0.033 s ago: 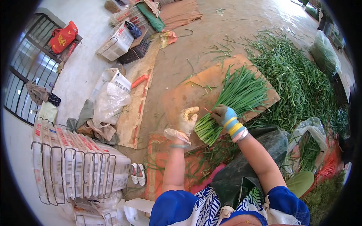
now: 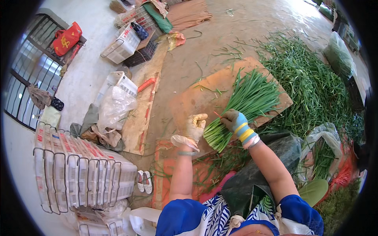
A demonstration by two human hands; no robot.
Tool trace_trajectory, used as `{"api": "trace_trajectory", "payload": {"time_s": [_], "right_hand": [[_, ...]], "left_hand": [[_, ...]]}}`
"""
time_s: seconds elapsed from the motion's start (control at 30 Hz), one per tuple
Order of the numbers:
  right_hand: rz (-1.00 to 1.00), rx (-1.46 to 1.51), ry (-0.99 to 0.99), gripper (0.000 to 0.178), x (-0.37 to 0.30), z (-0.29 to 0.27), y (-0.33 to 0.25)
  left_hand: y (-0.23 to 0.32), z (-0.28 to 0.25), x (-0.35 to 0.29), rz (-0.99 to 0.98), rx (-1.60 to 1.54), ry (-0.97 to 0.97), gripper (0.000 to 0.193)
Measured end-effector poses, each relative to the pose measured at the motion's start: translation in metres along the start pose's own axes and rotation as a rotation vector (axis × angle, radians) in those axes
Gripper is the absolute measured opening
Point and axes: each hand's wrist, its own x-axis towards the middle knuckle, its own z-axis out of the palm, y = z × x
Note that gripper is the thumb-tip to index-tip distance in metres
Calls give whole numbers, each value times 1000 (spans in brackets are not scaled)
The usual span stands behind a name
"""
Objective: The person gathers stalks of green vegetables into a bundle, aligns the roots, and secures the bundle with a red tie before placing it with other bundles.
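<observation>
A thick bunch of garlic chives (image 2: 252, 94) lies slantwise, with its pale cut ends toward me and its green tips pointing up and right. My right hand (image 2: 237, 125), in a grey, blue and yellow striped glove, rests on the lower stems with thumb and fingers pinched together. A short red tie (image 2: 217, 114) sticks out from those fingertips; the rest of it is hidden. Left of the stems, apart from them, is my left hand (image 2: 193, 128) in a soiled cream glove. Its fingers are curled in, and whatever they hold cannot be made out.
The bunch lies on a worn brown board (image 2: 189, 100) on the floor. Beyond it spreads a heap of loose chives (image 2: 307, 74). Stacked white crates (image 2: 86, 169) stand at left, near white shoes (image 2: 147, 183). A dark green sheet (image 2: 260, 161) covers my lap.
</observation>
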Motion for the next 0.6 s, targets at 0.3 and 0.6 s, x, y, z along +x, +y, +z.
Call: {"api": "trace_trajectory", "payload": {"time_s": [0.3, 0.6], "right_hand": [[696, 953, -40, 16, -10, -16, -25], [770, 1039, -71, 13, -13, -12, -16]], "left_hand": [[-13, 12, -15, 62, 890, -128, 12], [-31, 6, -20, 175, 775, -191, 12]]}}
